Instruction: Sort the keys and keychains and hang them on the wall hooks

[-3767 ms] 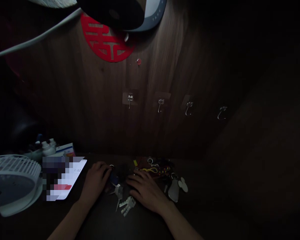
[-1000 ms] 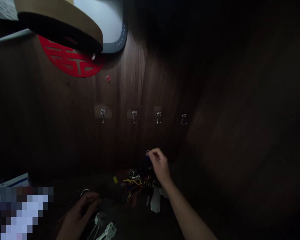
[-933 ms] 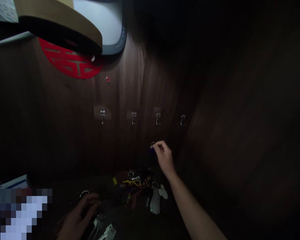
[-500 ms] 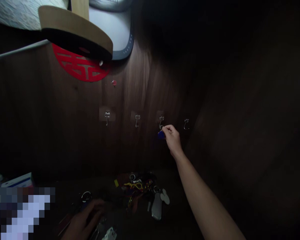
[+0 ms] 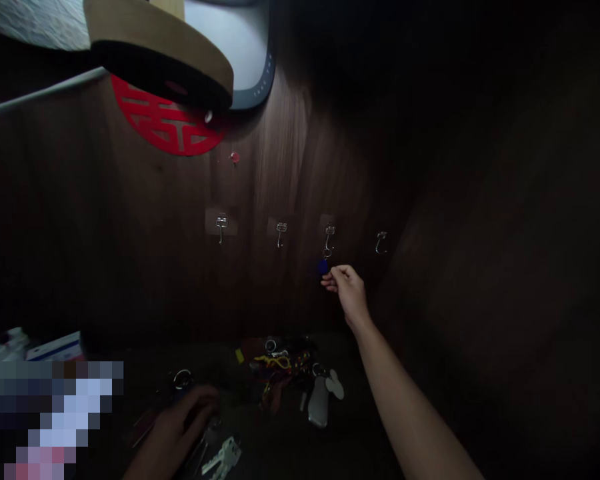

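A small blue key fob point(image 5: 323, 267) hangs by its metal ring point(image 5: 327, 253) from the third wall hook point(image 5: 329, 237). The curled fingers of my right hand point(image 5: 347, 288) are closed at the fob's lower right edge. Low on the left, my left hand point(image 5: 187, 417) hovers over or rests on the dark surface, thumb and fingers apart, with nothing visible in it. Next to it lie silver keys point(image 5: 223, 459) and a metal ring point(image 5: 183, 379). Dim light blurs the left fingertips.
More hooks point(image 5: 221, 229) line the dark wood wall. A pile of keychains with yellow cord point(image 5: 275, 362) and a grey tag point(image 5: 319, 402) lie below. A white box point(image 5: 55, 348) stands left. Above hang a red paper cutout point(image 5: 180, 137) and a round-ended wooden object point(image 5: 165, 50).
My right hand has slid down from the ring to the fob, and the ring now hangs on the hook. The view has shifted slightly; my left hand stays near the keys.
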The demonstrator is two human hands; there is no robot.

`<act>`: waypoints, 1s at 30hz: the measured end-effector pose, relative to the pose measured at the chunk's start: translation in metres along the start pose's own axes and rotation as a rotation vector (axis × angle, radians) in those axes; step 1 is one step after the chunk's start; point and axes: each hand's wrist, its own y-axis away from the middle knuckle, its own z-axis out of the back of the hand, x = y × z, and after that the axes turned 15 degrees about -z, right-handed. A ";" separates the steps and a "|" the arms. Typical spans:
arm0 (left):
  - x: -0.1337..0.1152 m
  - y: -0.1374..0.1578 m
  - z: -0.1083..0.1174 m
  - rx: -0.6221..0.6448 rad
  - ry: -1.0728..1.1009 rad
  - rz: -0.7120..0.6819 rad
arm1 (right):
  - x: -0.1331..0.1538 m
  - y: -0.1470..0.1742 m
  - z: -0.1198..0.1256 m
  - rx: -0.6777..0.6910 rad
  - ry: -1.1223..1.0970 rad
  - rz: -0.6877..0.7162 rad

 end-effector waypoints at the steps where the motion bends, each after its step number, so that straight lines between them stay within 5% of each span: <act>1: -0.001 0.000 0.001 -0.010 -0.007 -0.003 | -0.005 0.006 0.001 0.005 0.003 -0.012; 8: -0.003 0.001 0.007 -0.064 -0.033 -0.011 | -0.050 0.061 -0.009 0.180 0.111 -0.130; 14: -0.001 0.002 0.018 -0.233 -0.075 0.011 | -0.068 0.113 -0.029 0.430 0.318 -0.148; 23: -0.001 0.000 0.042 -0.532 -0.124 0.221 | -0.105 0.154 -0.056 0.539 0.623 0.174; 30: 0.005 0.000 0.049 -0.584 -0.149 0.236 | -0.118 0.148 -0.052 0.549 0.722 0.301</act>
